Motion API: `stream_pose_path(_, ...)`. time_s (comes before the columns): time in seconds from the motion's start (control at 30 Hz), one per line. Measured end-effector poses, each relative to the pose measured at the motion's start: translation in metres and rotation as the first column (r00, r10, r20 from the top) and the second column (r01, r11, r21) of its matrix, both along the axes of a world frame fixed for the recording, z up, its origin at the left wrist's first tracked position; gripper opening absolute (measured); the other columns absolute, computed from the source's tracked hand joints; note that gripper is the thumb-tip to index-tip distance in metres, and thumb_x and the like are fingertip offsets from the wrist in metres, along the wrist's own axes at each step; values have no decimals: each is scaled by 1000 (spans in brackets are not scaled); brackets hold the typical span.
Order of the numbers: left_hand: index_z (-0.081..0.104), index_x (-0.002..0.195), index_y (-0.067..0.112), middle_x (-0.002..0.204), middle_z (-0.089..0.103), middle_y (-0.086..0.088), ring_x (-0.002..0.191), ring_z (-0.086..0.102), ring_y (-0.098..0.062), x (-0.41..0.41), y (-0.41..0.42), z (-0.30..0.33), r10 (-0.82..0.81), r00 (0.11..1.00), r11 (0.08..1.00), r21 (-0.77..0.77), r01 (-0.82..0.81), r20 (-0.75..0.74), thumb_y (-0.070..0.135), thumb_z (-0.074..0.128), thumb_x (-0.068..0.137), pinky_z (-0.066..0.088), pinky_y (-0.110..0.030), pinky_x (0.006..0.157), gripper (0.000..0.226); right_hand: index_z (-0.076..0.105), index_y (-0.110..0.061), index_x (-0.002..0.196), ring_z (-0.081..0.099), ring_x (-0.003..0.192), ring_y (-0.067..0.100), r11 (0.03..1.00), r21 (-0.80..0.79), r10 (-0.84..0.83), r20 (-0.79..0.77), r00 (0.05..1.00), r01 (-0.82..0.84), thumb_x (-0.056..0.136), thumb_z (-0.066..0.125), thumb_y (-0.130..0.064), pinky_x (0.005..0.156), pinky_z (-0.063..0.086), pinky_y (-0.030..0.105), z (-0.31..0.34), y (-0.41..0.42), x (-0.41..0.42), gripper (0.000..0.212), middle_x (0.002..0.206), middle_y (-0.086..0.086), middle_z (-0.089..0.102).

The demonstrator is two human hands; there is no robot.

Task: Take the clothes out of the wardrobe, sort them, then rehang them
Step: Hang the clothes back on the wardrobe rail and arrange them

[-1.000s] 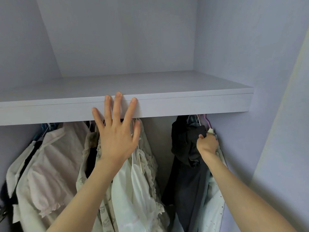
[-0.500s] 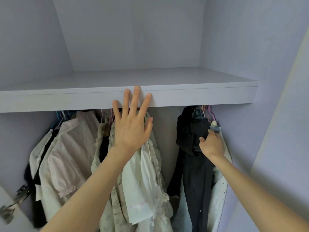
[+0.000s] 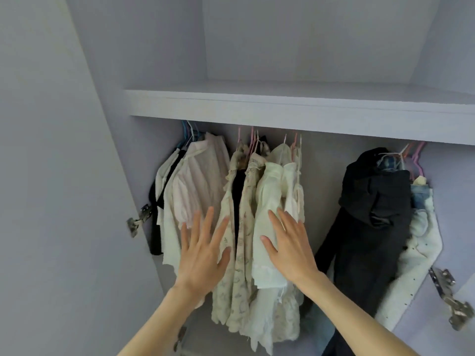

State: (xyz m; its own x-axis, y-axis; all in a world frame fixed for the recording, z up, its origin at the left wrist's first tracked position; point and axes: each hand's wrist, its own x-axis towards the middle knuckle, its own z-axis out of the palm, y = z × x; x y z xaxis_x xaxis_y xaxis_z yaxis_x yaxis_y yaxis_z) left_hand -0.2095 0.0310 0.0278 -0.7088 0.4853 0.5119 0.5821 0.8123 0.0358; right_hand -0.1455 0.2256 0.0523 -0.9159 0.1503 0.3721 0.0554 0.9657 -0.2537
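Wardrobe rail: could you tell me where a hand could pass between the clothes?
A bare gap shows between the cream blouses and the dark trousers. From the pink shirt to those blouses, garments hang packed together.

A pale lilac shelf (image 3: 295, 116) runs across the top, with a back wall (image 3: 308, 37) of the same colour above it. At the left stands an open door (image 3: 51, 201), carrying a metal hinge (image 3: 138, 220) at mid height and a second hinge (image 3: 180, 339) lower down, partly hidden. At the right edge, a third hinge (image 3: 452, 299) sits on the other door (image 3: 457, 337).
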Motion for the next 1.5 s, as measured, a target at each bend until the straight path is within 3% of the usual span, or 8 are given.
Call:
stream_pose_path(0.3, 40, 137, 20, 143, 41, -17, 132, 33, -43, 119, -142, -45, 550, 807, 831, -47, -554, 216, 45, 31, 87, 24, -61, 101, 57, 12, -18, 149, 10, 144, 15, 874, 26, 476, 151, 866, -485, 74, -4, -61, 114, -3, 37, -30, -121, 9, 87, 156, 1, 14)
stream_pose_path(0.47, 44, 132, 20, 135, 48, -18, 129, 33, -41, 215, -218, -60, 751, 588, 639, -107, -761, 300, 45, 34, 81, 38, -64, 90, 57, 47, -12, 135, 47, 127, 25, 679, 45, 722, 140, 677, -733, 87, 30, -50, 106, 28, 51, -41, -217, 41, 64, 137, 9, 50)
stream_pose_path(0.57, 41, 133, 22, 137, 46, -16, 130, 26, -35, 281, -257, -59, 837, 467, 508, -89, -856, 285, 44, 35, 82, 37, -62, 93, 56, 33, -16, 144, 33, 137, 23, 526, -8, 841, 159, 518, -851, 88, 33, -48, 112, 14, 47, -42, -278, 80, 64, 147, 7, 36)
stream_pose_path(0.73, 41, 131, 24, 135, 49, -16, 128, 28, -33, 409, -287, -76, 926, 159, 185, -46, -982, 342, 42, 36, 81, 38, -60, 92, 54, 54, -13, 128, 57, 117, 27, 303, -49, 943, 158, 292, -952, 82, 37, -47, 97, 35, 52, -65, -368, 166, 60, 127, 9, 59)
stream_pose_path(0.9, 44, 134, 24, 139, 46, -16, 129, 40, -40, 525, -294, -98, 863, -148, -111, -106, -988, 483, 43, 39, 80, 34, -62, 94, 57, 53, -14, 128, 56, 117, 27, 16, -52, 983, 181, 7, -998, 82, 37, -45, 96, 38, 54, -80, -435, 270, 58, 127, 9, 58)
stream_pose_path(1.13, 9, 148, 31, 157, -6, -2, 143, -13, -25, 679, -293, -112, 680, -397, -408, -131, -903, 616, 59, -13, 65, -5, -46, 114, 90, 44, -15, 137, 40, 132, 28, -288, -125, 922, 231, -310, -949, 89, 35, -47, 109, 16, 47, -104, -499, 415, 58, 141, 8, 45)
stream_pose_path(1.3, 1, 149, 30, 156, -14, -2, 141, -20, -24, 769, -290, -133, 492, -532, -548, -229, -804, 689, 42, 20, 99, -7, -47, 113, 54, 31, -21, 144, 25, 140, 20, -464, -120, 835, 271, -479, -878, 87, 18, -58, 115, 5, 43, -132, -536, 503, 70, 149, 2, 34)
stream_pose_path(1.5, 4, 149, 29, 156, -14, -3, 142, -19, -24, 837, -278, -160, 331, -575, -675, -239, -698, 748, 32, 27, 100, -9, -48, 113, 54, 23, -21, 147, 21, 141, 22, -619, -134, 698, 358, -620, -774, 96, 38, -46, 116, 8, 44, -152, -576, 575, 58, 151, 2, 28)
